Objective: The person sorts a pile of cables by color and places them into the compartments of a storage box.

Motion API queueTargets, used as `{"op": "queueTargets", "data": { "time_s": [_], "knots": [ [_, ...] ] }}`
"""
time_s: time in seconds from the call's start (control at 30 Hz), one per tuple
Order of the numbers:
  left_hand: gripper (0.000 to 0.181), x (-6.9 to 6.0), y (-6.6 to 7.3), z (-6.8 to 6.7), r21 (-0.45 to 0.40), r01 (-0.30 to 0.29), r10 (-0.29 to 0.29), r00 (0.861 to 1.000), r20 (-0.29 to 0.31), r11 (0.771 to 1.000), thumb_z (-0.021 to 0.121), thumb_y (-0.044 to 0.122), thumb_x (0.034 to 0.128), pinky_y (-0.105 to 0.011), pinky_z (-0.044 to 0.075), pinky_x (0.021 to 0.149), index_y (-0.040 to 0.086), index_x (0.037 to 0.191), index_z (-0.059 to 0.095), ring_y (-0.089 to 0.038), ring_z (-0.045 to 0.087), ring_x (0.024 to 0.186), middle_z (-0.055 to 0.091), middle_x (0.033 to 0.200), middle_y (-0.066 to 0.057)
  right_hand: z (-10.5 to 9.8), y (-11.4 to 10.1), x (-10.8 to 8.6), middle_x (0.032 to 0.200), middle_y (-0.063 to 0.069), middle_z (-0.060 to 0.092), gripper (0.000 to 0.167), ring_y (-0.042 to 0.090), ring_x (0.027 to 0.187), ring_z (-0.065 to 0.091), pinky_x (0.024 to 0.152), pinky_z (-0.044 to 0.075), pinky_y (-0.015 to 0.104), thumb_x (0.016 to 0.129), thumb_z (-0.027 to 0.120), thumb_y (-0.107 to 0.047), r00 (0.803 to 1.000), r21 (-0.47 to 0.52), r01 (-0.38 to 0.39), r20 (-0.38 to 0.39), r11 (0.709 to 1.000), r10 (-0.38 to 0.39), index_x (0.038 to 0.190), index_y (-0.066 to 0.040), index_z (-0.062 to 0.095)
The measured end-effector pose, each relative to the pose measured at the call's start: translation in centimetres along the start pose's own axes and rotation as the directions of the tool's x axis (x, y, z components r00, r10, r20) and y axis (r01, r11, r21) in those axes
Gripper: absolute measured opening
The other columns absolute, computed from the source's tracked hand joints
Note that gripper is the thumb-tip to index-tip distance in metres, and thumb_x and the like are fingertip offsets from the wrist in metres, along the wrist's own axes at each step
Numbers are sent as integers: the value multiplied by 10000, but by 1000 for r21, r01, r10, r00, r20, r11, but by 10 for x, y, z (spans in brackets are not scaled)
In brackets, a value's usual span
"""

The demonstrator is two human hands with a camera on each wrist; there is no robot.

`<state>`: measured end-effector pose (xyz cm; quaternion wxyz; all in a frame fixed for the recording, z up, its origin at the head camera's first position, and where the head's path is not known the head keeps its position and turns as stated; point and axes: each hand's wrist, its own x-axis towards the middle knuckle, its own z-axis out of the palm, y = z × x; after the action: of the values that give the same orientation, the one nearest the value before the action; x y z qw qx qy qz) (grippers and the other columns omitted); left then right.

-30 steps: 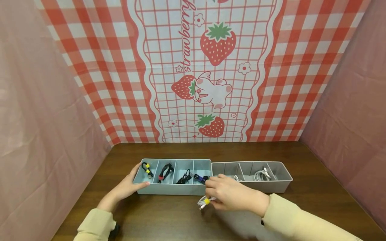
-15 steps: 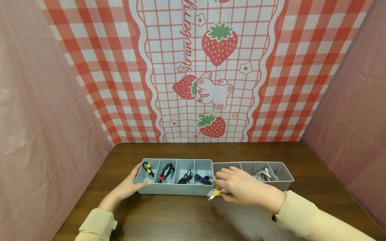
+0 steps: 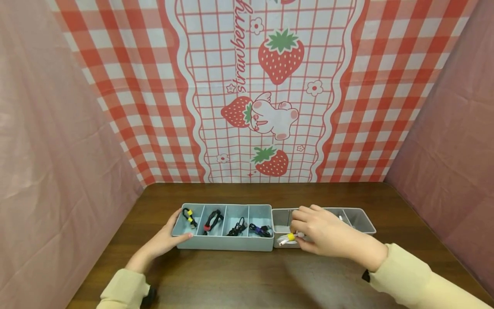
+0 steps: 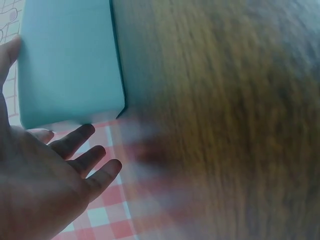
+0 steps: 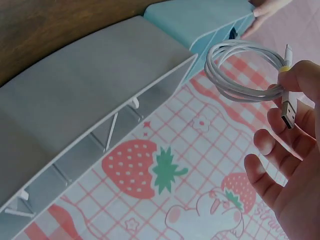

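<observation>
My right hand (image 3: 326,231) pinches a coiled white USB cable (image 5: 245,94) with a yellow tie between thumb and finger. Its metal plug (image 5: 288,114) points down from the grip, and the other fingers spread loosely. In the head view the cable hangs by the front wall of a grey divided box (image 3: 281,213). At the left end of a blue divided box (image 3: 224,243), my left hand (image 3: 162,238) rests with its thumb over the front rim. Its other fingers are extended along the box's end in the left wrist view.
The boxes stand end to end on a brown wooden table (image 3: 216,279). Coiled dark cables with yellow, red and purple ties lie in the blue compartments, such as one black cable (image 3: 212,221). My right hand hides part of the grey box. A checked cloth (image 3: 370,128) hangs behind.
My right hand has moved right with the white USB cable, from in front of the blue box to the grey box. My left hand stays on the blue box.
</observation>
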<state>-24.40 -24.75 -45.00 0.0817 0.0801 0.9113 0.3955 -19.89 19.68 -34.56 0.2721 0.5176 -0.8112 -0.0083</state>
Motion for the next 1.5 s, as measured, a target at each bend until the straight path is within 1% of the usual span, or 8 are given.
{"op": "queueTargets", "data": {
  "time_s": [0.13, 0.63, 0.93, 1.13, 1.2, 1.33, 1.4, 1.5],
  "knots": [
    [977, 0, 0, -1, 6, -8, 8, 1000, -5, 1000, 666, 447, 839, -658, 202, 1044, 107, 1513, 45, -478, 168, 1380, 102, 1540, -254, -6, 4, -4, 814, -91, 494, 183, 85, 752, 461, 596, 324, 241, 709, 729, -231, 1000, 0, -15, 2, 1000, 15, 810, -205, 580],
    [999, 1, 3, -1, -13, -43, 44, 999, 12, 999, 649, 429, 860, -642, 172, 1066, 110, 1520, -29, -458, 101, 1403, 25, 1562, -222, -24, 16, -19, 813, -93, 493, 172, 83, 753, 446, 638, 384, 289, 695, 716, -214, 996, -31, -80, -39, 996, 79, 810, -206, 588],
    [1024, 4, 4, -1, -3, -29, 29, 999, 14, 1000, 669, 428, 845, -645, 185, 1061, 124, 1521, -38, -472, 104, 1397, 18, 1558, -236, -34, 26, -31, 817, -98, 491, 149, 78, 753, 438, 631, 366, 289, 694, 689, -204, 990, -37, -133, -58, 990, 131, 796, -202, 581],
    [1033, 5, 2, 0, -10, -21, 21, 1000, 4, 1000, 671, 451, 836, -649, 175, 1062, 122, 1521, -28, -469, 114, 1397, 27, 1558, -234, -39, 31, -40, 831, -104, 519, 35, 71, 766, 460, 615, 371, 281, 780, 607, -242, 985, -41, -158, -72, 987, 155, 805, -218, 608],
    [1031, 6, 0, 1, -13, -17, 17, 1000, 0, 1000, 670, 457, 834, -650, 173, 1061, 125, 1522, -23, -468, 120, 1396, 32, 1559, -232, -40, 33, -43, 836, -105, 527, 99, 66, 772, 465, 607, 365, 274, 834, 539, -279, 984, -45, -166, -76, 985, 163, 806, -216, 610],
    [1028, 7, -1, 2, -16, -17, 16, 1000, -12, 1000, 678, 453, 829, -653, 179, 1058, 124, 1523, -6, -470, 136, 1392, 51, 1559, -229, -42, 35, -47, 837, -111, 534, 343, 49, 771, 466, 598, 362, 263, 944, 375, -418, 980, -63, -185, -86, 981, 180, 801, -219, 615],
    [1026, 7, -2, 2, -15, -18, 18, 1000, -15, 1000, 679, 451, 829, -652, 181, 1057, 118, 1523, 1, -471, 140, 1391, 57, 1558, -230, -43, 36, -50, 834, -115, 533, 417, 40, 762, 459, 592, 360, 257, 960, 318, -466, 979, -67, -192, -90, 979, 185, 798, -223, 617],
    [1025, 8, -2, 2, -11, -17, 17, 1000, -16, 1000, 678, 455, 828, -653, 182, 1056, 118, 1524, 5, -470, 144, 1391, 65, 1557, -230, -43, 39, -54, 834, -117, 530, 440, 32, 754, 455, 584, 358, 252, 961, 304, -487, 976, -66, -202, -95, 977, 195, 796, -225, 616]
  ]
}}
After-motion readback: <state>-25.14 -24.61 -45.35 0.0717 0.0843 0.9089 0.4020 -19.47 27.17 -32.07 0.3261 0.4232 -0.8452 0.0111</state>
